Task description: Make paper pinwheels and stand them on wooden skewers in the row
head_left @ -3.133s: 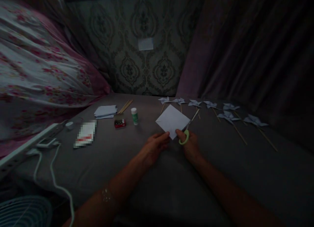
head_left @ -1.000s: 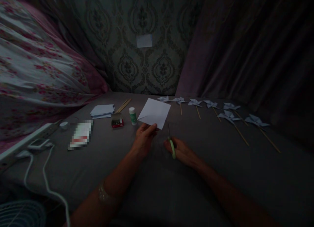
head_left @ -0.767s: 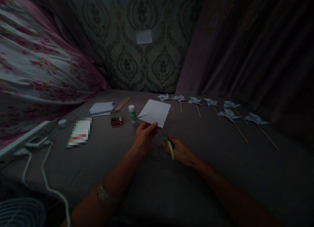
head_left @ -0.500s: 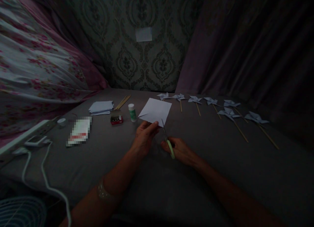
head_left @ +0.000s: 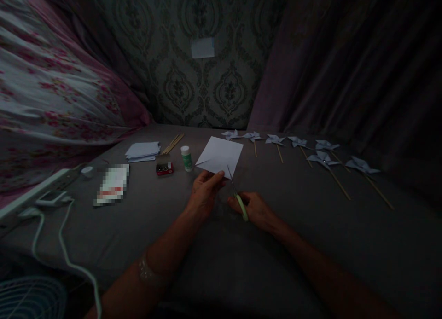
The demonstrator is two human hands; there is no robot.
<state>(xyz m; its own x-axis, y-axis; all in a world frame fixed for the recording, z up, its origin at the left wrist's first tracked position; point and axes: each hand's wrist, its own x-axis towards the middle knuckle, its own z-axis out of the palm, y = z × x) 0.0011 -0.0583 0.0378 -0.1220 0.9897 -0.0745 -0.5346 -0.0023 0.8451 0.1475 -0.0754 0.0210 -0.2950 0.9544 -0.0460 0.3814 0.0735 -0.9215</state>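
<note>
A white square sheet of paper is pinched at its near edge by my left hand, thumb on top. One slit runs inward from its left corner. My right hand grips a pair of scissors with light green handles. The blades point up and away, lying over the paper's near right corner beside my left thumb. Left of the paper stands a glue stick with a white cap and green label. Several paper pinwheels on wooden sticks lie along the right side of the table.
On the left are a small red box of metal pieces, a stack of white paper, wooden sticks, a blurred packet and a white cap. A power strip with white cables runs along the left edge of the grey-covered table.
The paper, both hands and the scissors have shifted very slightly to the right in view. The grip on the paper and on the scissors is the same.
</note>
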